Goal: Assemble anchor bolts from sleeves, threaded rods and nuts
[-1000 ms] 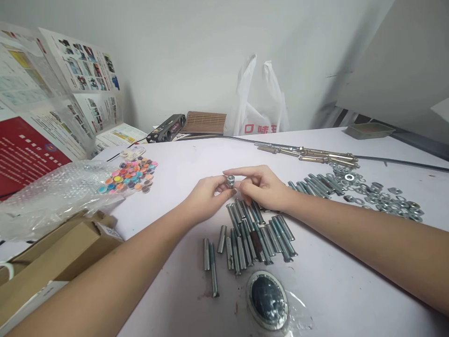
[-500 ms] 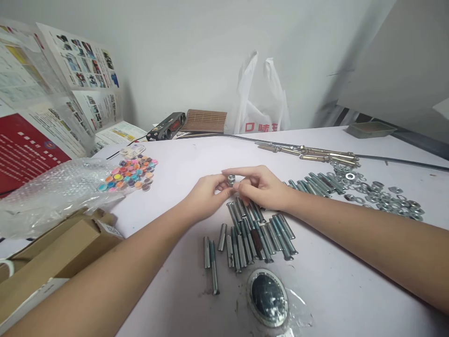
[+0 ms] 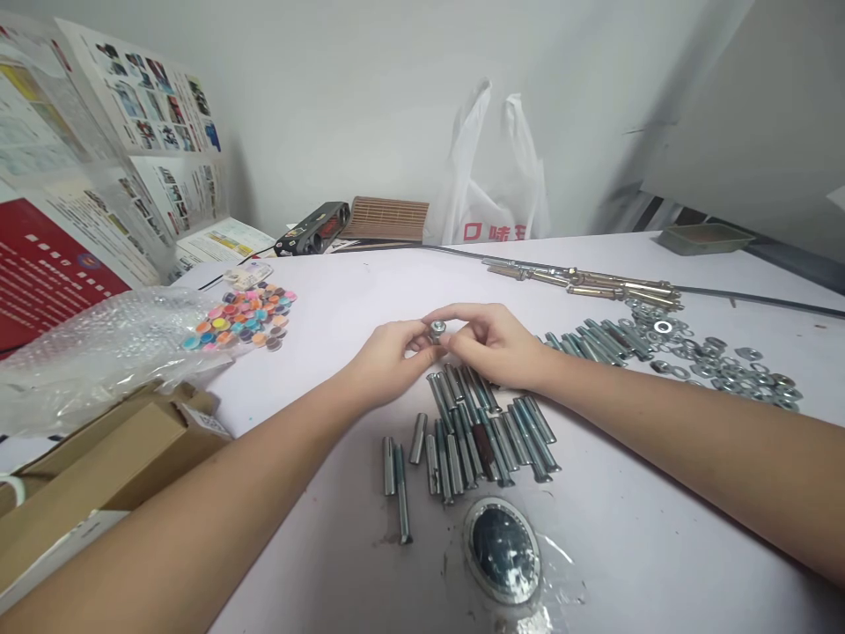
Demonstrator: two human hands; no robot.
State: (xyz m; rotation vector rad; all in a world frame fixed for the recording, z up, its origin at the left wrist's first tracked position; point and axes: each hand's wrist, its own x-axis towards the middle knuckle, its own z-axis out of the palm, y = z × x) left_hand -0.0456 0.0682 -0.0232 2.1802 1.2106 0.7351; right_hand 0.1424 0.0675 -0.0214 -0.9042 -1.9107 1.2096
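Observation:
Over the middle of the table, my left hand (image 3: 391, 363) is closed, its thumb and fingers pinching a small shiny metal nut (image 3: 437, 328). The nut seems to sit on a bolt end; whatever is below it is hidden by my fingers. From the right, my right hand (image 3: 500, 346) is closed too, with thumb and index finger at the same nut. Just below my hands lie several steel bolts (image 3: 403, 506) with flared ends and several metal sleeves (image 3: 418, 438), in loose rows. More bolts (image 3: 598, 342) lie beyond my right wrist.
Loose washers and nuts (image 3: 759, 380) spread at the right, with assembled anchor bolts (image 3: 620, 289) behind. A round dark disc (image 3: 503, 550) in clear plastic lies in front. At the left are colourful small discs (image 3: 254, 315), bubble wrap (image 3: 112, 352) and a cardboard box (image 3: 125, 467). A white bag (image 3: 488, 207) stands behind.
My fingers have tilted the nut slightly, so its top faces the camera more. Both hands stay together in nearly the same place; the view has shifted a little.

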